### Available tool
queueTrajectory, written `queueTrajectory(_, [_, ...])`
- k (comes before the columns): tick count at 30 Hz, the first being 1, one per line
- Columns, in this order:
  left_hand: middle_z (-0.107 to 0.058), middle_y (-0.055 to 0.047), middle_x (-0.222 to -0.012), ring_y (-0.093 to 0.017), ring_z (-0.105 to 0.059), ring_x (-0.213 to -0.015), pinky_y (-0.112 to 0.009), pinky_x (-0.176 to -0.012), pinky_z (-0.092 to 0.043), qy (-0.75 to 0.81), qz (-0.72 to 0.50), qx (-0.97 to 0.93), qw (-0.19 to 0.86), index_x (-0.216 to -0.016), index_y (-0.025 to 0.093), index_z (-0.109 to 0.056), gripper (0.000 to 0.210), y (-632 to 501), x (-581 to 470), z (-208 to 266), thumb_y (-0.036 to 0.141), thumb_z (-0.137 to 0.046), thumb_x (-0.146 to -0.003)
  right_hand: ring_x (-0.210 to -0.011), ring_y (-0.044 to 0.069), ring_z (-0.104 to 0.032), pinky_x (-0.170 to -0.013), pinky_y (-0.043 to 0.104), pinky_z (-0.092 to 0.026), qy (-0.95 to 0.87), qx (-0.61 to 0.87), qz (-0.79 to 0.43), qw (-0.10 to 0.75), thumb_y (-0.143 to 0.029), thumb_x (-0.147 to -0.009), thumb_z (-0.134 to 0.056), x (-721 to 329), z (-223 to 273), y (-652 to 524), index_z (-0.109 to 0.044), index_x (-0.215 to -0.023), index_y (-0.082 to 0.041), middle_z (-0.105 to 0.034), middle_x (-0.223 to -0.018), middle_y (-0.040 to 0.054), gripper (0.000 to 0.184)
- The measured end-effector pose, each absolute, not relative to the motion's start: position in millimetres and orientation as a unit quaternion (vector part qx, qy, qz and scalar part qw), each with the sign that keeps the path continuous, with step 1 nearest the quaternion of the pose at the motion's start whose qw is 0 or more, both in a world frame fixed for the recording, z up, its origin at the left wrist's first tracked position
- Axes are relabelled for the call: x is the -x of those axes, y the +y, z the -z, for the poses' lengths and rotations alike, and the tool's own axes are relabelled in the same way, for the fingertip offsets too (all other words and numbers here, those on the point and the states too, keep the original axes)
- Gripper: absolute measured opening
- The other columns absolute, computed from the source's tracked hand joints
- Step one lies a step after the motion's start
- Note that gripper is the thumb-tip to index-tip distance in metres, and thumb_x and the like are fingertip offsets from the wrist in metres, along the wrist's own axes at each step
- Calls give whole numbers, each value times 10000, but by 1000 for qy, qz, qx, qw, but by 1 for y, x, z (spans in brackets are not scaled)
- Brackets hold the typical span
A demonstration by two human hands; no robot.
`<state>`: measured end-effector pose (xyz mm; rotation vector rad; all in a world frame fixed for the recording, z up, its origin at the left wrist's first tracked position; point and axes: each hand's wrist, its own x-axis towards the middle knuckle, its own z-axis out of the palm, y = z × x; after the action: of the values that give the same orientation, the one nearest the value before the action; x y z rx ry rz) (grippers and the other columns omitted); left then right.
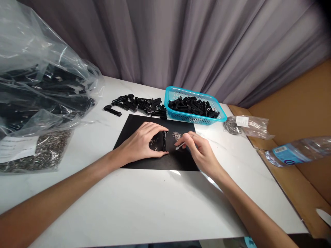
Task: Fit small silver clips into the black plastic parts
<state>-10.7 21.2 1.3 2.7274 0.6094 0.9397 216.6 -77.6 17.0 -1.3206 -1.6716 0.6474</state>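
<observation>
My left hand [141, 141] grips a narrow black plastic part [164, 141] by its two ends, between thumb and fingers. It is held over a black mat [139, 164]. To the right, my right hand [199, 146] pinches a slim pale tool [180, 146], its tip pointing down and left towards the mat; its exact kind is hard to make out. Beside that tool lies a small pile of tiny metal pieces [177, 135]. More tiny metal pieces [153, 142] are scattered on the mat inside the curve of my left hand.
Loose black parts [144, 104] lie behind the mat, beside a blue basket [168, 113] of similar parts. On the left are a large clear bag [46, 89] and a bag of metal pieces [53, 148]. A smaller bag [234, 125], bottle [292, 152] and cardboard [305, 103] stand right.
</observation>
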Motion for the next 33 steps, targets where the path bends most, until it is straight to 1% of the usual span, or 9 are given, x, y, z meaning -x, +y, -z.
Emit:
queueTrajectory(2, [-706, -82, -1255, -286, -632, -1198, -445, -1078, -491, 218, -316, -917, 112, -1303, 191, -593, 598, 22, 11, 1, 343, -845, -782, -692, 154, -624, -695, 313, -519, -643, 510, -338, 462, -497, -1062, -538, -213, -14, -78, -774, -885, -189, -679, -790, 38, 427])
queueTrajectory(3, [-704, -82, -1265, -289, -626, -1209, -447, -1079, -502, 226, -313, -915, 119, -1315, 193, -593, 613, 22, 11, 2, 324, -846, -772, -668, 146, -630, -660, 299, -527, -628, 496, -367, 474, -494, -1045, -577, -210, -12, -78, -773, -891, -181, -691, -791, 37, 400])
queueTrajectory(7, [-706, -69, -1254, -300, -617, -1211, -463, -1061, -535, 245, -303, -909, 146, -1330, 219, -606, 638, 21, 12, 2, 297, -841, -742, -703, 148, -688, -678, 285, -579, -607, 466, -401, 503, -458, -1007, -653, -203, -6, -77, -781, -922, -166, -745, -835, 50, 329])
queueTrajectory(11, [-706, -70, -1226, -301, -624, -1189, -464, -1034, -556, 255, -303, -905, 154, -1321, 220, -617, 623, 19, 12, 0, 284, -834, -740, -718, 159, -721, -703, 298, -608, -608, 461, -416, 495, -435, -1005, -664, -201, -3, -75, -788, -950, -168, -764, -824, 48, 299])
queueTrajectory(14, [-703, -78, -1186, -291, -634, -1156, -442, -993, -576, 248, -307, -908, 142, -1305, 203, -615, 614, 19, 13, 1, 251, -838, -734, -744, 169, -742, -728, 312, -615, -630, 461, -392, 486, -408, -1022, -643, -202, -1, -77, -797, -962, -175, -778, -838, 50, 286])
queueTrajectory(18, [-702, -93, -1164, -296, -627, -1146, -448, -989, -576, 219, -330, -912, 107, -1296, 173, -601, 610, 19, 13, 4, 193, -839, -734, -817, 184, -763, -785, 338, -617, -673, 451, -342, 476, -361, -1057, -591, -202, 4, -82, -806, -1024, -195, -790, -877, 51, 274])
queueTrajectory(26, [-700, -88, -1137, -288, -627, -1108, -431, -956, -577, 206, -348, -911, 84, -1305, 176, -593, 599, 18, 15, 5, 191, -830, -755, -855, 184, -763, -803, 345, -621, -697, 432, -320, 475, -338, -1075, -559, -197, 14, -85, -784, -1073, -212, -790, -936, 48, 258])
queueTrajectory(30, [-710, -93, -1147, -297, -626, -1119, -445, -989, -553, 210, -325, -918, 88, -1289, 169, -606, 606, 18, 13, 3, 218, -846, -735, -808, 178, -723, -770, 336, -580, -687, 447, -306, 485, -362, -1086, -530, -197, 6, -84, -761, -987, -200, -755, -878, 47, 299])
queueTrajectory(33, [-722, -96, -1154, -309, -622, -1135, -477, -1038, -521, 219, -308, -922, 82, -1273, 171, -618, 584, 19, 11, 2, 322, -851, -759, -843, 184, -649, -825, 363, -528, -672, 475, -220, 525, -361, -1126, -403, -210, -5, -78, -697, -889, -210, -676, -866, 47, 407])
